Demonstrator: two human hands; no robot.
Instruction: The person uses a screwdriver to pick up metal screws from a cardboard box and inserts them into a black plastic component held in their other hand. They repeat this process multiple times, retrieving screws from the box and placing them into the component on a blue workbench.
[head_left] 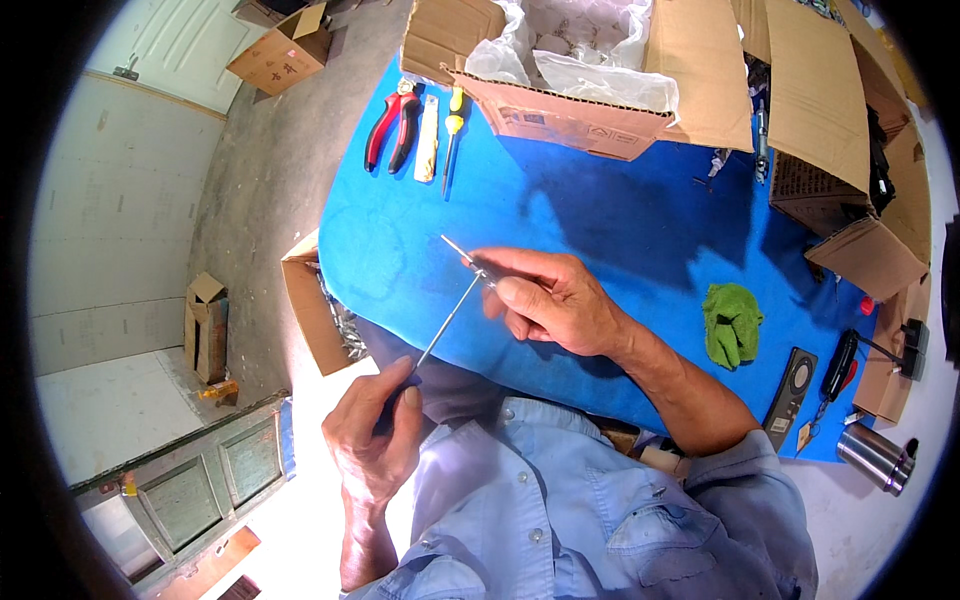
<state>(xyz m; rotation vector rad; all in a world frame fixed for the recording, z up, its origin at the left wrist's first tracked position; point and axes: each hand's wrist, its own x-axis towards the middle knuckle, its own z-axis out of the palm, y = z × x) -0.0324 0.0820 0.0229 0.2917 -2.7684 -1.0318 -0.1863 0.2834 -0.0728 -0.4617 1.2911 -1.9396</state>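
My left hand point(375, 430) is closed around the dark handle of a screwdriver point(447, 318). Its long thin shaft slants up and to the right, and the tip meets a small metal part point(484, 276). That part is pinched between the thumb and index finger of my right hand point(560, 305). From it a thin light-coloured rod point(457, 248) sticks out to the upper left. Fingers cover much of the part, so its exact kind is hidden. Both hands are in the air over the near edge of the blue-covered table point(400, 230).
Red-black pliers point(392, 128), a pale strip-like tool point(427, 140) and a yellow-handled screwdriver point(453, 140) lie at the far left. Behind stands an open carton point(570, 125) lined with plastic. A green cloth point(733, 325) and a steel cup point(875, 458) are to the right. An open box point(312, 310) of metal parts adjoins the left edge.
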